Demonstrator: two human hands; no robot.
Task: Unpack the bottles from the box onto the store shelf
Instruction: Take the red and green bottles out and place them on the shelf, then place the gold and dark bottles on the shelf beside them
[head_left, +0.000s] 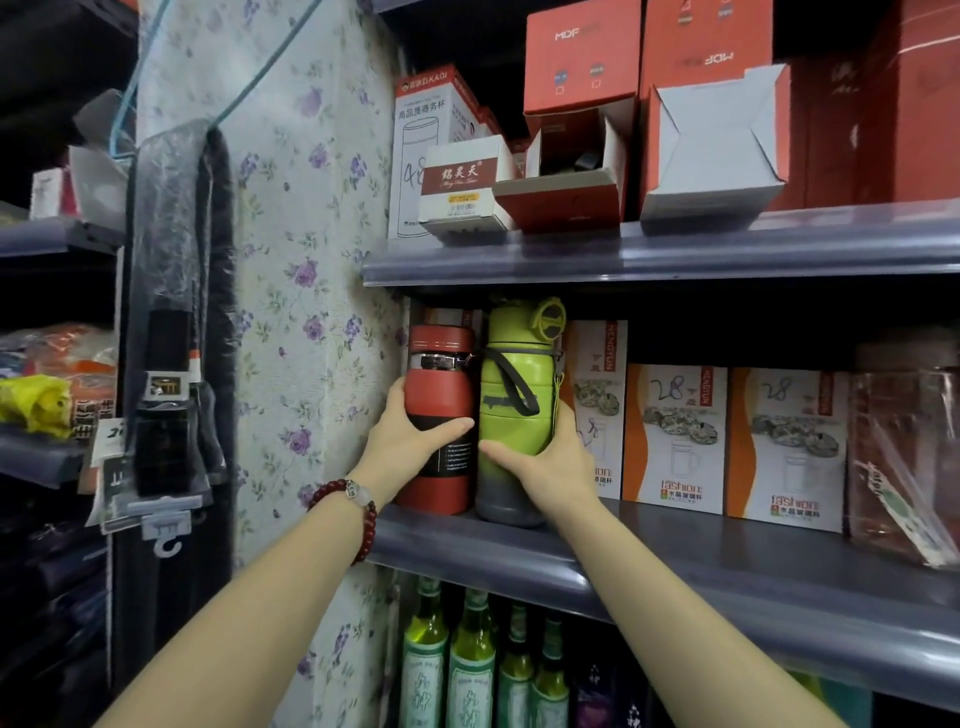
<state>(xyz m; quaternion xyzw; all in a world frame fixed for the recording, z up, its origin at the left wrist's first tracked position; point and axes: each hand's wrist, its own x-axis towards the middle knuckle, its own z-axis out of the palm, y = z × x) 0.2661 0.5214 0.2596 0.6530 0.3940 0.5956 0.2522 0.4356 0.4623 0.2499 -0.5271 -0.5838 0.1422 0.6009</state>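
Observation:
Two bottles stand upright side by side at the left end of the middle shelf (649, 561). A red bottle (441, 384) with a black band is on the left, and my left hand (410, 441) wraps around its middle. To its right is a green bottle (511, 384) with a dark strap and grey base, gripped by my right hand (550, 457) from the right side. The two bottles touch or nearly touch. The box they came from is out of view.
Orange-and-white cup boxes (675, 441) stand right of the green bottle. Red and white boxes (576, 119) fill the upper shelf (675, 249). Green glass bottles (467, 665) stand on the shelf below. A floral-papered pillar (306, 260) is at left.

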